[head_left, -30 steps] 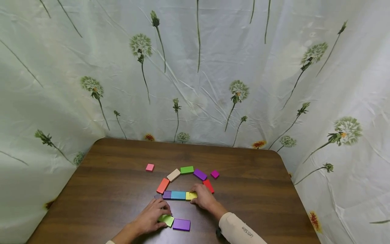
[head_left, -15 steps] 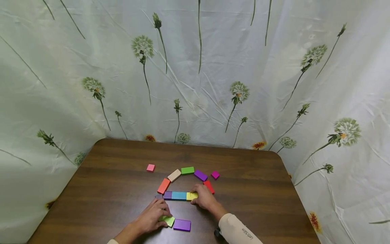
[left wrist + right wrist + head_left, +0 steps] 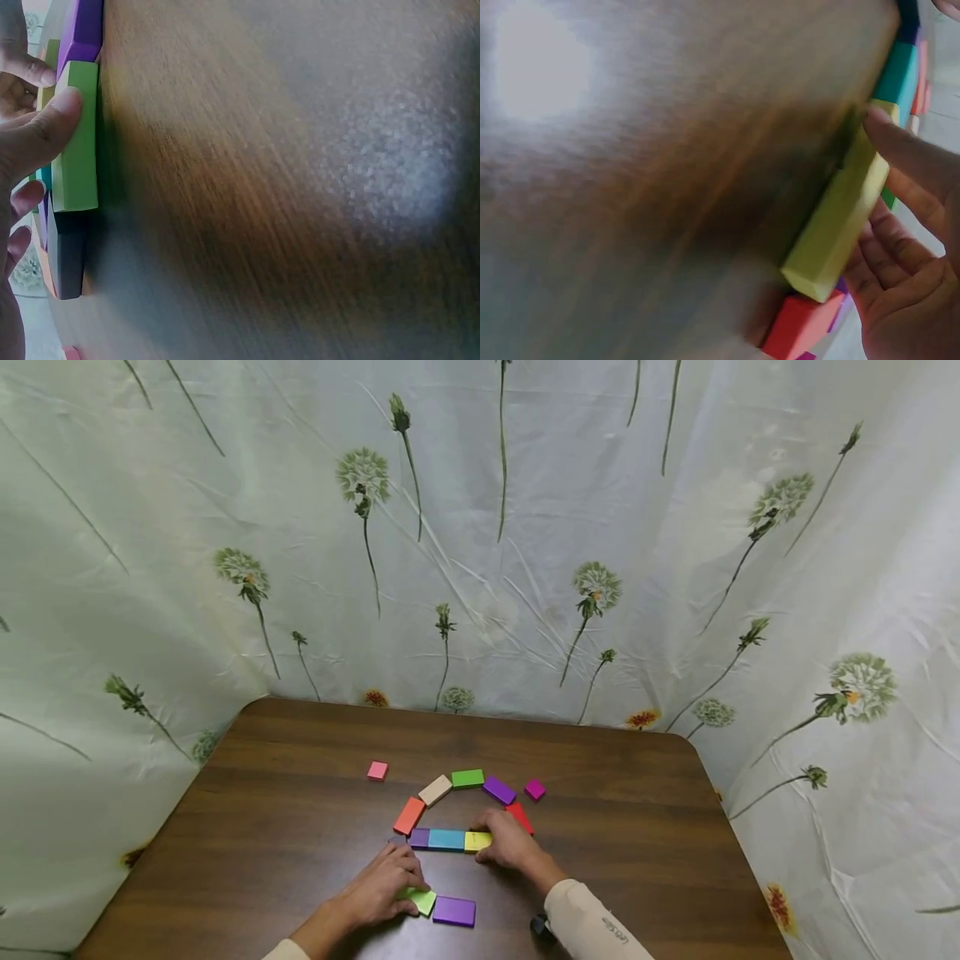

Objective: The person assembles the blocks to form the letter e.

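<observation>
In the head view my left hand (image 3: 382,887) pinches a lime green block (image 3: 423,902) on the near side of the table. A larger purple block (image 3: 454,912) lies close to its right end. My right hand (image 3: 512,843) holds a yellow block (image 3: 476,842), thumb on the near side, at the right end of a straight row. Left of it run a teal block (image 3: 446,841), a small purple block (image 3: 419,839) and a dark grey block (image 3: 397,841), partly hidden by the left hand. The right wrist view shows the yellow block (image 3: 844,202) beside a red block (image 3: 802,322).
Beyond the row, an arch of orange (image 3: 409,816), beige (image 3: 436,790), green (image 3: 468,778), purple (image 3: 498,790) and red (image 3: 520,817) blocks lies flat. A pink block (image 3: 377,771) and a magenta block (image 3: 535,789) lie outside it. A flowered curtain (image 3: 495,610) hangs behind the table (image 3: 637,827).
The head view has shifted a little, so everything appears slightly farther right. Both hands stay on the same blocks, and the layout looks unchanged.
</observation>
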